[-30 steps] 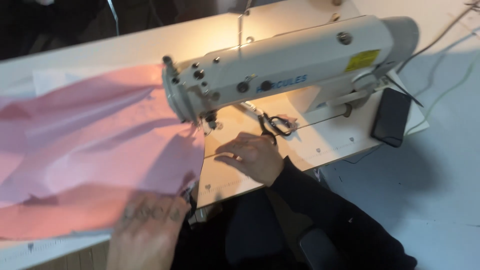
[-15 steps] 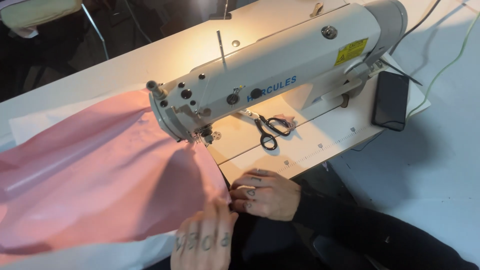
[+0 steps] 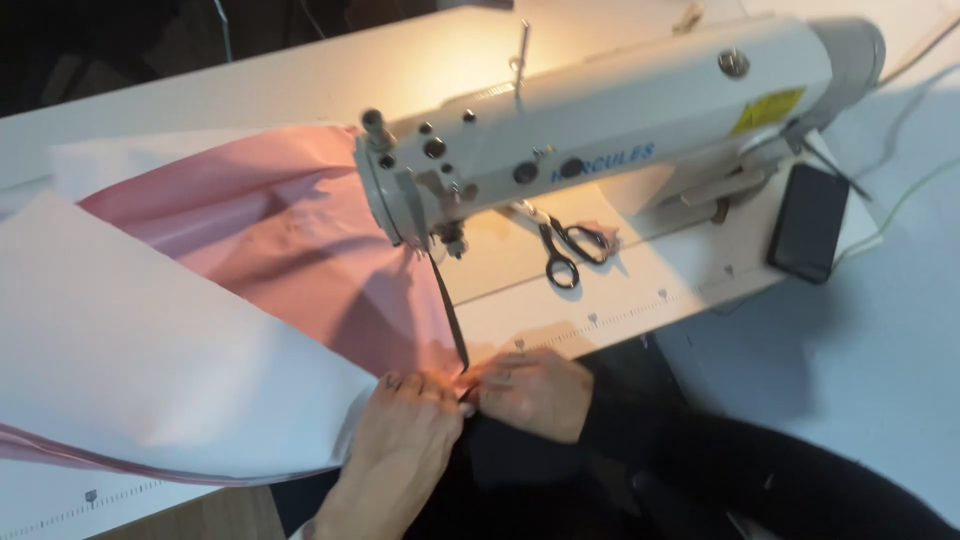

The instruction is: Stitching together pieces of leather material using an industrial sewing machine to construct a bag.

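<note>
Pink fabric (image 3: 290,240) lies spread on the table (image 3: 250,80) to the left of the white sewing machine (image 3: 600,140), its near corner drawn to the table's front edge. Both the left hand (image 3: 405,425) and the right hand (image 3: 530,390) pinch that corner, fingertips meeting. Black scissors (image 3: 565,250) rest under the machine arm, and a dark phone (image 3: 808,222) lies at its right.

Yellow label (image 3: 767,109) on sewing machine (image 3: 640,140)

White sewing table (image 3: 880,330) holds a cream sewing machine (image 3: 600,150), pink fabric (image 3: 280,240) at 9 o'clock, black scissors (image 3: 565,250) center, dark phone (image 3: 808,222) at 3.
</note>
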